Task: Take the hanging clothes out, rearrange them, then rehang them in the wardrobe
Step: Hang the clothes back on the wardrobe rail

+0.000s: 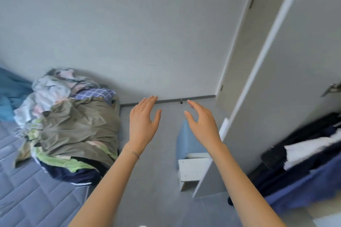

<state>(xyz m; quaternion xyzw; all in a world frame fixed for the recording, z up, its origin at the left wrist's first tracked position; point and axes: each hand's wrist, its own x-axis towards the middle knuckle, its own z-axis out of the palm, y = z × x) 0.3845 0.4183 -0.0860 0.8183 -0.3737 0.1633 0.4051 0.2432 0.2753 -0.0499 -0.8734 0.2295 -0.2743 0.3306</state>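
A heap of clothes (73, 125) lies on the bed at the left, with an olive garment on top, pale and checked pieces behind it and green and navy ones underneath. Wire hangers (25, 129) stick out at the heap's left side. My left hand (143, 123) and my right hand (202, 125) are raised side by side in mid-air over the floor, fingers straight and spread, holding nothing. The white wardrobe door (276, 72) stands open at the right. Dark and white clothes (304, 151) show in the wardrobe's lower part.
The bed has a quilted blue-grey mattress (27, 193) and a blue blanket (11, 94) at the far left. A small white stool with a blue cushion (190, 151) stands on the grey floor by the wardrobe door. A grey wall fills the background.
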